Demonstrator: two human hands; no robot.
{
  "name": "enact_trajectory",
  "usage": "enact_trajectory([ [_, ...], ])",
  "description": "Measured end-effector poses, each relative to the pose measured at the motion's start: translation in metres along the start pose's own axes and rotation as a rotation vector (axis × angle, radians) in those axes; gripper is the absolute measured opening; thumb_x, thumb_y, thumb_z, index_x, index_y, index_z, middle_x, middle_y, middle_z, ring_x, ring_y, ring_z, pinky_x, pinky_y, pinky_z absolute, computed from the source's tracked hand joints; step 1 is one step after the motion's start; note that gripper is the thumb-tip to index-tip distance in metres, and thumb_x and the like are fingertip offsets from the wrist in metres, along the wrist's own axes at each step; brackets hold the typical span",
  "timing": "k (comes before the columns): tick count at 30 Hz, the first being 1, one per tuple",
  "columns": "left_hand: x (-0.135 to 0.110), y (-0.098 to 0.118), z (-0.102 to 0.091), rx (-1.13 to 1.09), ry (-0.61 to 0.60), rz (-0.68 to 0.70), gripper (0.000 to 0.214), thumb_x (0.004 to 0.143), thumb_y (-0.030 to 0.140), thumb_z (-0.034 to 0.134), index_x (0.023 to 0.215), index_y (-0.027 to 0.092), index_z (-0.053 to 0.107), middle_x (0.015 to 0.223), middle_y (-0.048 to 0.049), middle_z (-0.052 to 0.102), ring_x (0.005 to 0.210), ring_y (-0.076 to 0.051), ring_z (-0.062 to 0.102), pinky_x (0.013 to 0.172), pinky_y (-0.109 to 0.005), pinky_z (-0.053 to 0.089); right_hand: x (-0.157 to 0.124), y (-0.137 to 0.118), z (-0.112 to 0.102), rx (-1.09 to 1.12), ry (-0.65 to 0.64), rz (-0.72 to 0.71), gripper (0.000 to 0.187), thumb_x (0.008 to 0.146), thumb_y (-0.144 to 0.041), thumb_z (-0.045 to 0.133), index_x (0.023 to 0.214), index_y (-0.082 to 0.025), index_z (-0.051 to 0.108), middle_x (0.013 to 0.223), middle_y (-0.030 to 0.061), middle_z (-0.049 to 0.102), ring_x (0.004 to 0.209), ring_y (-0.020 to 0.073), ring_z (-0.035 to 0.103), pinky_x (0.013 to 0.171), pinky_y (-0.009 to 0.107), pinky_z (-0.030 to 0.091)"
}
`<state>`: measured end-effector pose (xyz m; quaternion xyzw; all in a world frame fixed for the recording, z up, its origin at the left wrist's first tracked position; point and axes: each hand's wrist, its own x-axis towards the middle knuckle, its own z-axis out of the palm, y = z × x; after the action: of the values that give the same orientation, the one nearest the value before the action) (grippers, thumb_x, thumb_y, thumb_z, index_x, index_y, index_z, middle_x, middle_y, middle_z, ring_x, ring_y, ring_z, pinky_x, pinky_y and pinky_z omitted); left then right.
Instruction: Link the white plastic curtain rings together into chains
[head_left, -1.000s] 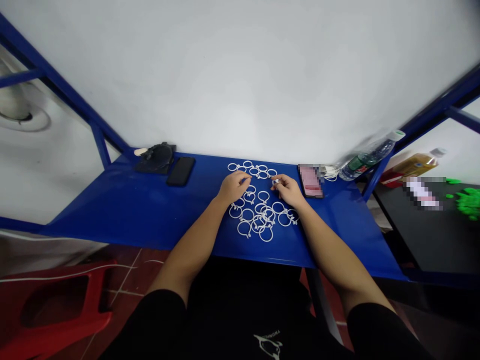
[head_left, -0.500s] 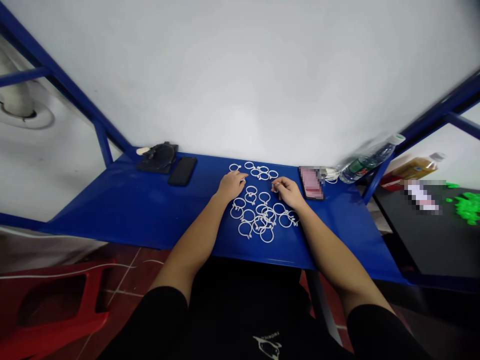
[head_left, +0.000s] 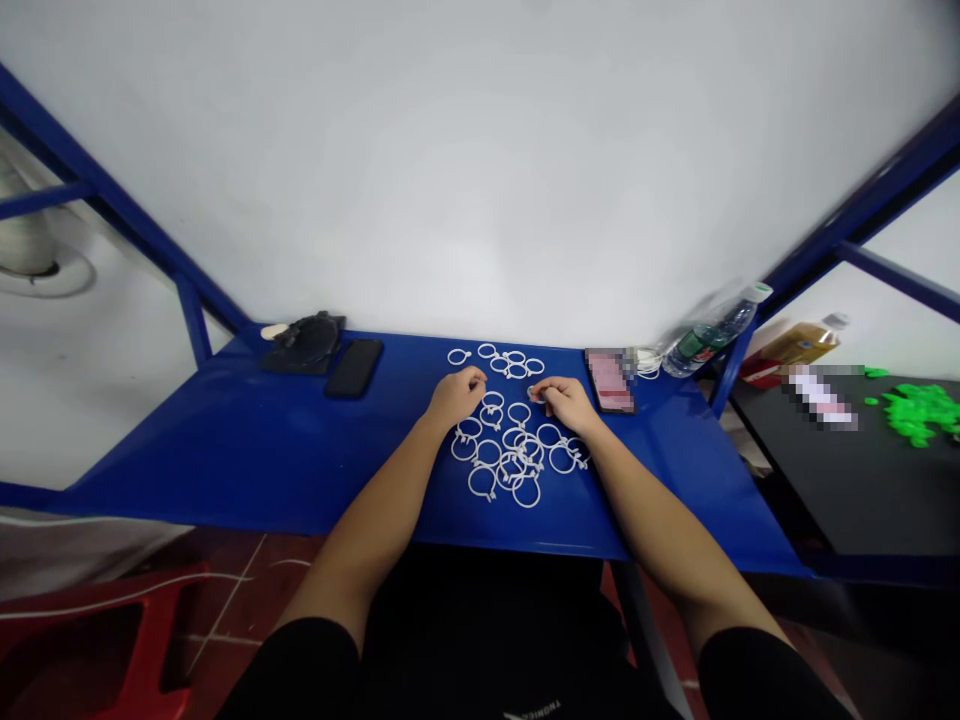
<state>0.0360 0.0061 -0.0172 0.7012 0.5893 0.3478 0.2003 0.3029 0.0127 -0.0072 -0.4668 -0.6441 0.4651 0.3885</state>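
Note:
Several white plastic rings (head_left: 514,450) lie spread on the blue table (head_left: 247,440), with a few more rings (head_left: 502,360) in a row near the wall. My left hand (head_left: 454,396) rests curled at the left edge of the spread, fingers closed beside a ring. My right hand (head_left: 568,402) sits at the right edge, its fingertips pinched on a small white ring (head_left: 534,394). Both forearms reach in from the near edge.
A black phone (head_left: 353,367) and a dark pouch (head_left: 304,342) lie at the back left. A phone with a pink case (head_left: 609,379), a coiled white cable and a lying water bottle (head_left: 712,330) are at the back right. A black table with green pieces (head_left: 919,410) stands right; a red stool (head_left: 90,640) left.
The head tipped up a little, so the table sits lower in view. My left hand curled its fingers in. My right hand keeps its pinch on a ring.

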Motion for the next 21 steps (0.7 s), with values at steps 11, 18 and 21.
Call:
enact_trajectory([
  [11,-0.0002,0.002,0.0034,-0.07,0.008,-0.01,0.02,0.089,0.022,0.062,0.099,0.025,0.079,0.08,-0.002,0.077,0.072,-0.019,0.07,0.073,-0.03,0.053,0.0026,-0.0004,-0.0035,0.043,0.038,-0.051,0.026,0.069,-0.029,0.048,0.068,-0.019,0.071,0.061,0.0013,0.064,0.047,0.0122,0.051,0.046,0.024,0.039],
  [18,0.0015,0.0076,0.0019,-0.081,0.148,-0.081,0.02,0.09,0.021,0.063,0.101,0.023,0.08,0.096,-0.0045,0.08,0.09,-0.021,0.073,0.089,-0.033,0.056,-0.0001,0.0026,0.0,0.072,0.123,-0.157,0.026,0.075,-0.027,0.049,0.09,-0.02,0.069,0.066,-0.003,0.061,0.05,0.0116,0.052,0.05,0.024,0.041],
  [21,0.0015,0.0076,0.0027,-0.116,0.13,-0.094,0.021,0.09,0.019,0.063,0.102,0.023,0.08,0.094,-0.0031,0.081,0.089,-0.021,0.074,0.089,-0.033,0.056,0.0001,0.0023,0.001,0.126,0.116,-0.164,0.031,0.078,-0.028,0.052,0.107,-0.022,0.064,0.067,-0.0055,0.063,0.047,0.0111,0.052,0.049,0.024,0.042],
])
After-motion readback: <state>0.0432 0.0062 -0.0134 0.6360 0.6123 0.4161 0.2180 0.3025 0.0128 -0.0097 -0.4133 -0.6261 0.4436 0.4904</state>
